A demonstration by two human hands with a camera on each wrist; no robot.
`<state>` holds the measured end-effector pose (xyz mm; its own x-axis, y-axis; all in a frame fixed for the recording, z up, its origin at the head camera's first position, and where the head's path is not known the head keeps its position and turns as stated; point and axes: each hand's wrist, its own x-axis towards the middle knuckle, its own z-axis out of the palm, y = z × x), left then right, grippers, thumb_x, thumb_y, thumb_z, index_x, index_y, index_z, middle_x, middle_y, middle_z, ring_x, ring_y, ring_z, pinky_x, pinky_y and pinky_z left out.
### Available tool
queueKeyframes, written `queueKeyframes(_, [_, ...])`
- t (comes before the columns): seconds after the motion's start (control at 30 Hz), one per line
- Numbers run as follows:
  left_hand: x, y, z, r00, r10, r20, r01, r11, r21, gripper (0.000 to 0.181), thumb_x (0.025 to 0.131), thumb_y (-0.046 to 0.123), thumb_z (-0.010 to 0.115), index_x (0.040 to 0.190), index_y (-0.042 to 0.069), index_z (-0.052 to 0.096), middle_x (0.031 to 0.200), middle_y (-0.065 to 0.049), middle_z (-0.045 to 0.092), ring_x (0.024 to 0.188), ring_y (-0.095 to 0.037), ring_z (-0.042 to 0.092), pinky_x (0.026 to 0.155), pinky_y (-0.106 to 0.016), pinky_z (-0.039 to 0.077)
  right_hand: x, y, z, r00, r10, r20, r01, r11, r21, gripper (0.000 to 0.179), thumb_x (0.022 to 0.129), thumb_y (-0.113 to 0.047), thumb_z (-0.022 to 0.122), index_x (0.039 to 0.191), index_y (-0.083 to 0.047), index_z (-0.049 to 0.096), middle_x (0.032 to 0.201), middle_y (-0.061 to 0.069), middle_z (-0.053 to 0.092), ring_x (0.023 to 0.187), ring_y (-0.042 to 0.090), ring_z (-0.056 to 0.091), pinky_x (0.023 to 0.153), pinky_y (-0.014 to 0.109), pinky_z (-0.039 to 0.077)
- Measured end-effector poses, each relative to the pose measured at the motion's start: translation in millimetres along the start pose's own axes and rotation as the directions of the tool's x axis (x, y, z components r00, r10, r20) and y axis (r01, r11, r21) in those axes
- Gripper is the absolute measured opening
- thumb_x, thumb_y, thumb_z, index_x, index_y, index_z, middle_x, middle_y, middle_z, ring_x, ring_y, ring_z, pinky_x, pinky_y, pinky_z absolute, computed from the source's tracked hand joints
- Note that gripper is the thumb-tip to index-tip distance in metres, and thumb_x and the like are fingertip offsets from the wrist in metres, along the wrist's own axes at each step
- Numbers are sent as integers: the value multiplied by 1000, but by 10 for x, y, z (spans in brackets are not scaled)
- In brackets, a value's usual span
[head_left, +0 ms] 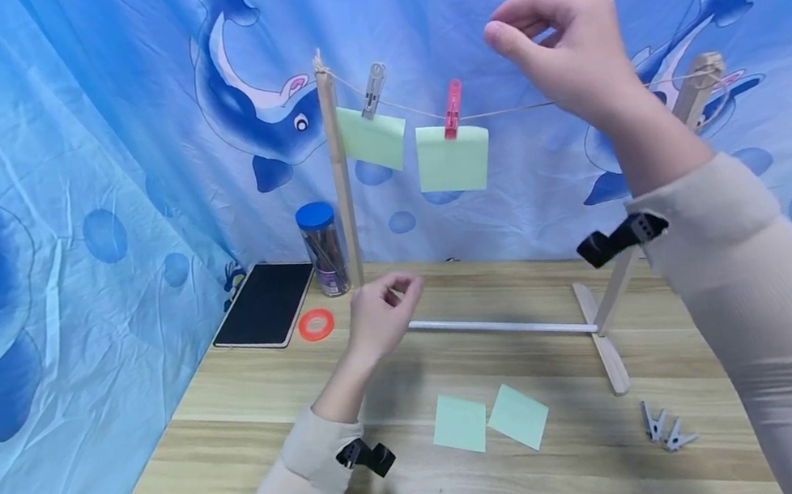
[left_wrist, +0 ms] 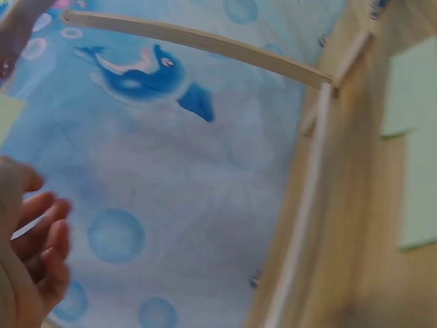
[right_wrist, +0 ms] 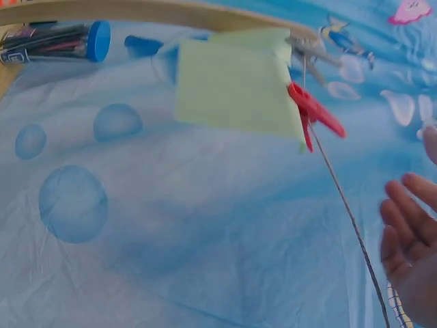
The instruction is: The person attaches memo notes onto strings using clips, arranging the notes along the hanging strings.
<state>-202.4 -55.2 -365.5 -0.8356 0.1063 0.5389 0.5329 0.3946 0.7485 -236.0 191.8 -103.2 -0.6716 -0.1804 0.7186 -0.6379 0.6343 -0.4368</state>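
Observation:
My right hand (head_left: 568, 52) is raised in front of the string (head_left: 512, 111), right of the red clothespin (head_left: 452, 110), with nothing in its loosely bent fingers. That clothespin clips a pale green paper square (head_left: 455, 160) to the string. Left of it, a grey clothespin (head_left: 373, 91) holds another green square (head_left: 372, 140). My left hand (head_left: 383, 314) hovers over the table beside the frame's left post, loosely bent and holding nothing. Two more green paper squares, one left (head_left: 460, 423) and one right (head_left: 520, 417), lie on the table.
Two grey clothespins (head_left: 666, 428) lie at the table's right. The wooden post (head_left: 690, 95) and white crossbar (head_left: 504, 326) form the stand. A blue-lidded jar (head_left: 323, 249), black notebook (head_left: 266, 304) and orange tape roll (head_left: 316, 324) occupy the back left. A blue dolphin curtain (head_left: 157, 144) hangs behind.

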Motion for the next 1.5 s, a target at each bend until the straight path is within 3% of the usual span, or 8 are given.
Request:
queueKeyframes(0.13, [-171,-167,72,964,-20,264,6,999,53,18,95,20,71,105,6,76,89,0,74,67,-9,63,66,-24,53,-297,95,36,965,-195,-174,212,973,88,24,96,-19,69,104,3,75,88,-19,67,75,4,58,68,18,45])
queueKeyframes(0.23, [-302,-274,129,926,-38,376,7,996,83,19,95,21,71,109,8,75,93,0,73,77,-11,66,71,-26,55,-582,198,82,934,-267,-238,316,927,201,20,92,-8,69,96,11,73,83,-16,69,67,4,59,62,18,46])
queueKeyframes(0.37, [-467,-384,193,871,-76,485,15,991,129,24,97,25,69,115,9,73,102,-4,72,89,-15,67,80,-31,56,-1078,355,157,942,-264,-210,320,895,311,19,90,-4,69,94,14,71,81,-9,71,67,5,63,63,16,51])
queueKeyframes(0.5, [-599,-493,270,830,-98,550,-3,984,180,38,96,31,71,124,7,68,116,-7,70,100,-20,65,89,-37,55,-1622,580,271,967,-243,-78,255,911,325,15,88,-2,70,95,10,72,79,0,72,69,4,63,65,15,52])
queueKeyframes(0.7, [-777,-622,368,820,-78,567,-18,986,163,47,93,31,74,131,4,64,121,-9,64,106,-26,63,94,-38,52,-2415,937,466,986,-71,148,31,965,260,24,79,13,74,100,1,76,82,3,73,68,6,62,55,18,48])
queueKeyframes(0.93, [-938,-685,449,818,-119,563,30,986,165,53,91,33,76,133,5,62,126,-8,61,114,-25,58,102,-45,47,-3096,1260,463,952,195,235,-226,967,113,19,88,3,73,104,-7,77,92,-2,74,74,4,63,59,19,50])
queueKeyframes(1.23, [-1033,-705,535,820,-154,551,37,975,219,58,85,34,82,134,8,63,133,-6,59,126,-28,52,110,-48,41,-3650,1595,267,907,377,188,-383,924,-4,15,88,-2,76,103,-3,76,93,4,75,82,-2,64,71,13,51])
queueKeyframes(1.5, [-1034,-738,572,813,-173,555,38,968,246,64,75,25,90,131,9,65,132,-5,60,125,-26,54,110,-44,41,-4036,1833,111,799,584,139,-570,811,-132,25,89,-17,80,109,-2,75,99,12,74,81,-7,61,69,12,51])
